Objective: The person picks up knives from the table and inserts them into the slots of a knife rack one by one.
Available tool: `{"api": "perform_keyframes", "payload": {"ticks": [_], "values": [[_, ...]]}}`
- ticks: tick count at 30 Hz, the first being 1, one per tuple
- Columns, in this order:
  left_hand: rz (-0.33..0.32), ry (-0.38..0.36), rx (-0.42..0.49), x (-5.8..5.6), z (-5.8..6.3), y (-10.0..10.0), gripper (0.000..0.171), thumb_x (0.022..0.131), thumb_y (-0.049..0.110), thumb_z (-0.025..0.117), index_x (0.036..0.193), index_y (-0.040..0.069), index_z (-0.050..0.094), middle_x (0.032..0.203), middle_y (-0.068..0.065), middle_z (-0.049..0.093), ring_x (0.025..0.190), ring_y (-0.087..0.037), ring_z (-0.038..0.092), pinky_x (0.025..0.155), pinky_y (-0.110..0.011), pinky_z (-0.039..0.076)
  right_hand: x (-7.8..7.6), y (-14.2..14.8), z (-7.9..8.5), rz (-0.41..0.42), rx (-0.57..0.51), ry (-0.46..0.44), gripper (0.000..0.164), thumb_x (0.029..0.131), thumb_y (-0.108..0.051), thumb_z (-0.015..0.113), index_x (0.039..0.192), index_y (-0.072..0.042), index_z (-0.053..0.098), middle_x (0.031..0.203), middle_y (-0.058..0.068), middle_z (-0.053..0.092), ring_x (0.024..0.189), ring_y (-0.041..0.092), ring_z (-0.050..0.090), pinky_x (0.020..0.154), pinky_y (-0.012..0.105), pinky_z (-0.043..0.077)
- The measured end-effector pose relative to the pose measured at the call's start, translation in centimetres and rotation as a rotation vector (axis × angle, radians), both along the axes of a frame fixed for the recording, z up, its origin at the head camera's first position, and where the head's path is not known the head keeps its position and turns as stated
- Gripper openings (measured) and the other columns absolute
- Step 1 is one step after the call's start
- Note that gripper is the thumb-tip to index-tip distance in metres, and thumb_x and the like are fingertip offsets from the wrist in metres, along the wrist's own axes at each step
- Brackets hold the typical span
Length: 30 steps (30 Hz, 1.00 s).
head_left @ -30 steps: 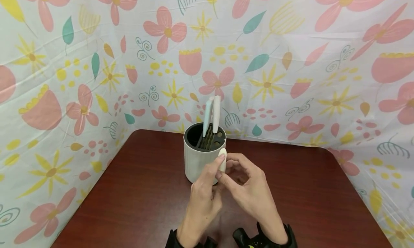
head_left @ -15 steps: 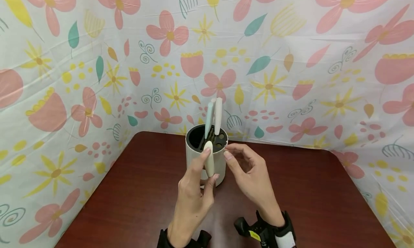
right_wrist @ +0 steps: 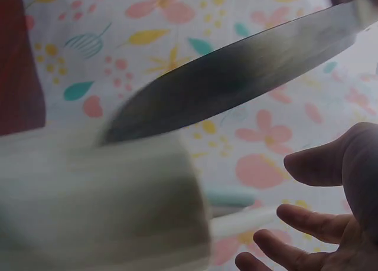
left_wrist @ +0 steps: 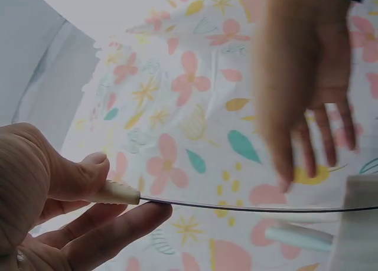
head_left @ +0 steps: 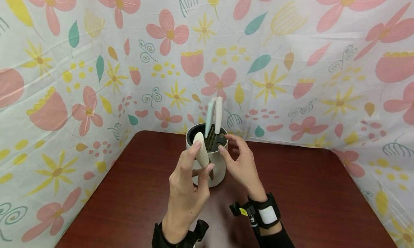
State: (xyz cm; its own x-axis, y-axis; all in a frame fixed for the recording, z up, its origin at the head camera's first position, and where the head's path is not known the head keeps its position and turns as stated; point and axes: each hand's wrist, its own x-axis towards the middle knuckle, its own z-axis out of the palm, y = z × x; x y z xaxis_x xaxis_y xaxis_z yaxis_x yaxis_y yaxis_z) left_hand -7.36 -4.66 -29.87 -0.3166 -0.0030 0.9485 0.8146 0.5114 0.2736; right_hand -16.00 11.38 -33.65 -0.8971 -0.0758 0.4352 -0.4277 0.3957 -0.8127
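Observation:
My left hand [head_left: 185, 187] pinches a knife by its cream handle [head_left: 201, 151], just in front of the knife holder [head_left: 219, 169]. In the right wrist view its broad blade [right_wrist: 236, 76] slants across the holder's outer wall; the left wrist view shows the blade [left_wrist: 260, 209] edge-on as a thin dark line. My right hand [head_left: 240, 165] is at the holder's right rim, thumb and fingers apart, gripping nothing. Out of the holder's black slotted top stand a light blue handle [head_left: 209, 118] and a white handle [head_left: 218, 115].
The holder stands on a dark red-brown table [head_left: 136, 190] near its back edge. Behind and beside the table hangs a flower-print cloth [head_left: 275, 61]. Black camera straps [head_left: 263, 210] circle both wrists.
Both hands were together at the knife. My left hand has drawn it leftward, and its handle now leans left. My right hand has parted from it and reached the holder's rim.

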Motion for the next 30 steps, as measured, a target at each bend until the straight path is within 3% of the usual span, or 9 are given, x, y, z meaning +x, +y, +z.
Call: {"api": "perform_keyframes", "payload": {"ticks": [11, 16, 22, 24, 30], "values": [[0.04, 0.154, 0.003, 0.0, 2.1, -0.4, 0.043, 0.097, 0.003, 0.065, 0.132, -0.009, 0.043, 0.117, -0.025, 0.06, 0.099, -0.031, 0.068, 0.068, -0.024, 0.061, -1.9, 0.1, -1.8, -0.003, 0.063, -0.027, 0.051, 0.098, -0.021, 0.068, 0.145, -0.009, 0.051, 0.148, 0.016, 0.049, 0.133, 0.037, 0.05, 0.104, 0.057, 0.047], [0.047, 0.186, -0.004, -0.3, 2.7, -0.4, 0.042, 0.097, 0.002, 0.065, 0.132, -0.008, 0.043, 0.117, -0.025, 0.059, 0.097, -0.03, 0.067, 0.068, -0.024, 0.061, -2.5, -0.1, -2.3, 0.006, 0.087, -0.031, 0.055, 0.097, -0.021, 0.069, 0.146, -0.007, 0.049, 0.147, 0.018, 0.048, 0.131, 0.038, 0.05, 0.1, 0.057, 0.048], [0.069, 0.191, -0.003, -1.1, 2.8, -0.4, 0.041, 0.098, 0.004, 0.064, 0.13, -0.007, 0.041, 0.114, -0.024, 0.059, 0.097, -0.029, 0.066, 0.069, -0.024, 0.061, -3.1, -0.3, -2.8, 0.01, 0.124, -0.035, 0.062, 0.095, -0.025, 0.072, 0.149, -0.007, 0.045, 0.15, 0.02, 0.041, 0.124, 0.035, 0.049, 0.09, 0.047, 0.048], [0.072, 0.188, 0.003, -1.5, 2.8, -0.4, 0.042, 0.098, 0.004, 0.064, 0.13, -0.007, 0.04, 0.112, -0.024, 0.059, 0.096, -0.029, 0.066, 0.069, -0.025, 0.061, -3.2, -0.3, -2.9, 0.025, 0.124, -0.04, 0.069, 0.094, -0.027, 0.074, 0.151, -0.007, 0.041, 0.154, 0.021, 0.035, 0.127, 0.037, 0.047, 0.091, 0.048, 0.047], [0.08, 0.151, 0.007, -2.8, 2.3, -0.4, 0.051, 0.096, 0.003, 0.066, 0.137, -0.004, 0.036, 0.114, -0.026, 0.057, 0.099, -0.029, 0.065, 0.072, -0.027, 0.062, -3.6, -0.6, -3.7, 0.06, 0.103, -0.091, 0.089, 0.09, -0.041, 0.075, 0.159, -0.013, 0.025, 0.163, 0.018, 0.021, 0.148, 0.038, 0.033, 0.112, 0.062, 0.039]]}}
